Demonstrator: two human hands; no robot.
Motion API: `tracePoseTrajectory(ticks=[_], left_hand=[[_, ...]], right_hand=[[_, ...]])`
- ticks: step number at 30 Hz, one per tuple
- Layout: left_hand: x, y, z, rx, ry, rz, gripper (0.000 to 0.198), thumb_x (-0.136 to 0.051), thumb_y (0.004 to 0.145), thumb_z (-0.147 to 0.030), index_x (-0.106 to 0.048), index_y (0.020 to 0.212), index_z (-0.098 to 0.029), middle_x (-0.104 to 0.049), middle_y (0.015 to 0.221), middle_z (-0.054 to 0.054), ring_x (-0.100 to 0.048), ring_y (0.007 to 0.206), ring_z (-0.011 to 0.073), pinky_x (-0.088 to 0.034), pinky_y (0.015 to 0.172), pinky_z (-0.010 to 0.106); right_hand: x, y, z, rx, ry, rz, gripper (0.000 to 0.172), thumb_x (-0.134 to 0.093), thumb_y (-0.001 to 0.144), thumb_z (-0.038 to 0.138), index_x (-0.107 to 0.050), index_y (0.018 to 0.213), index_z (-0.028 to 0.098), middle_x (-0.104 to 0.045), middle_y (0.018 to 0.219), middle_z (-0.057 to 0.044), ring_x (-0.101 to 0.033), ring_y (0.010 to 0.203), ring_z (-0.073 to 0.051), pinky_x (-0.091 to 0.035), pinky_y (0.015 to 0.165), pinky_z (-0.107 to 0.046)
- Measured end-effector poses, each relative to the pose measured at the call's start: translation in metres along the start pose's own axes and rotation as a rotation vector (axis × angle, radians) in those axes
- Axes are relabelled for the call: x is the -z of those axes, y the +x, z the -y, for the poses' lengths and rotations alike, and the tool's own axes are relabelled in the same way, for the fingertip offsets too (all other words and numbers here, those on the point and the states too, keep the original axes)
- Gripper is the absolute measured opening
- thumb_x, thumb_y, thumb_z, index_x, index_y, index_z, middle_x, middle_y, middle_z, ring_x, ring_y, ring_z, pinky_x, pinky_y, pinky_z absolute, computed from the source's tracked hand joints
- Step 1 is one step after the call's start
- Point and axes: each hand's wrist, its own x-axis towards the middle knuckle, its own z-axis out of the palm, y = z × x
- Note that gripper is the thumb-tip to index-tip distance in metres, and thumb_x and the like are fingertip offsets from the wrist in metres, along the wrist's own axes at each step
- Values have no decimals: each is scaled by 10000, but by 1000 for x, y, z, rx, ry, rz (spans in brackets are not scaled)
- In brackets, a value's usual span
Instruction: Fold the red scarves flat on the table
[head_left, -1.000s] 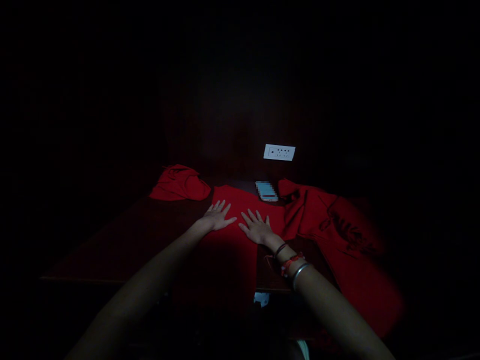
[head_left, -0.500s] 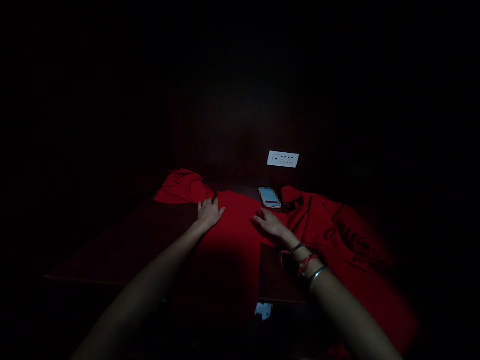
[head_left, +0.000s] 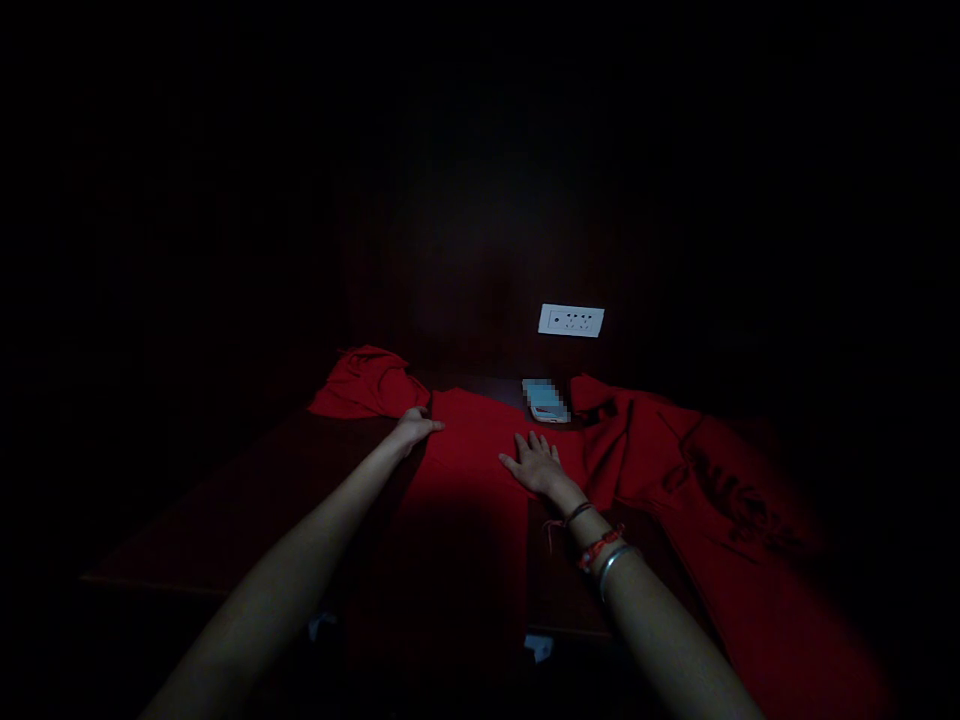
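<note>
A red cloth (head_left: pixel 476 450) lies on the dark table, its near part hanging over the front edge. My left hand (head_left: pixel 415 427) is at the cloth's left edge, thumb on top and the fingers curled around the edge, partly hidden. My right hand (head_left: pixel 535 464) lies flat on the right part of the cloth, fingers spread. Bracelets circle the right wrist. A crumpled red cloth (head_left: pixel 369 383) sits beyond my left hand. To the right, a red cloth with a dark print (head_left: pixel 720 475) spreads over the table; where it meets the middle piece is unclear.
A phone (head_left: pixel 546 400) with a lit, blurred screen lies at the back of the table (head_left: pixel 262 490). Behind it, a white socket plate (head_left: pixel 571 320) is on the dark wall. Pale scraps (head_left: pixel 538 647) show below the front edge. The surroundings are very dark.
My left hand has drawn back slightly from lying spread on the cloth and now curls at its left edge. My right hand has moved a little nearer and flattened out. The view has shifted slightly.
</note>
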Motion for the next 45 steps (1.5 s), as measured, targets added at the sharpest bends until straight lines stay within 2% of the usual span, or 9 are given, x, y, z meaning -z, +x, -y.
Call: tracePoseTrajectory(ticks=[13,17,23,27,31,34,37,41,45], left_hand=[[-6,-3,-8,-291,80,-30,557,-531,647,-183,-433,1193,-141,-606,945,35,-567,821,176,-452,729,273],[-3,-14,-19,-571,-39,-64,554,-461,680,-175,-391,1229,-152,-488,1184,35,-474,1037,170,-364,900,276],[3,-22,-25,-756,49,-10,534,-416,700,-194,-385,1233,-161,-365,1292,22,-328,1176,150,-237,998,279],[1,-19,-19,-716,209,-42,540,-398,707,-172,-361,1246,-178,-349,1302,13,-322,1178,153,-247,996,291],[-3,-12,-4,-425,501,-55,538,-439,690,-143,-386,1225,-123,-387,1263,106,-365,1147,208,-300,953,296],[-9,-17,0,-260,678,-102,491,-431,728,-188,-394,1216,-154,-294,1311,141,-344,1151,281,-333,901,388],[-20,-28,-4,-418,721,-200,488,-389,786,-298,-332,1258,-183,-117,1383,109,-201,1218,304,-248,944,436],[-36,-33,-8,-598,727,169,572,-280,801,-509,-216,1307,-250,-96,1393,48,-72,1258,253,-139,989,424],[-41,-27,-3,-508,792,364,617,-185,784,-586,-165,1315,-273,-78,1391,41,-40,1256,263,-102,983,454]], right_hand=[[0,0,-2,20,115,-83,713,-290,765,568,-237,1299,99,-229,1348,-142,-170,1232,-266,-136,978,-407],[7,1,-7,8,296,-168,624,-305,793,479,-272,1270,78,-397,1255,-135,-394,1117,-205,-298,911,-305],[27,23,-14,-12,240,-265,602,-357,785,389,-251,1282,67,-351,1288,-137,-349,1157,-198,-296,923,-284],[45,35,-6,80,178,-193,604,-396,777,374,-268,1280,64,-367,1278,-131,-370,1139,-194,-293,923,-251],[59,15,-15,124,-117,-99,634,-503,715,424,-334,1259,144,-299,1313,-133,-254,1193,-283,-213,960,-387],[75,-13,-47,-10,-313,-217,620,-491,731,415,-302,1276,186,-191,1360,-128,-86,1235,-326,-91,956,-505],[97,-39,-92,-261,-390,-366,650,-470,744,427,-223,1306,212,-134,1373,-136,-30,1229,-366,-81,919,-564],[113,-66,-139,-540,-312,-312,774,-530,701,439,-107,1325,265,-170,1346,-180,-252,1160,-402,-299,808,-538],[111,-83,-165,-391,-261,-213,656,-484,751,279,-145,1313,266,-494,1099,-135,-526,930,-253,-419,688,-329]])
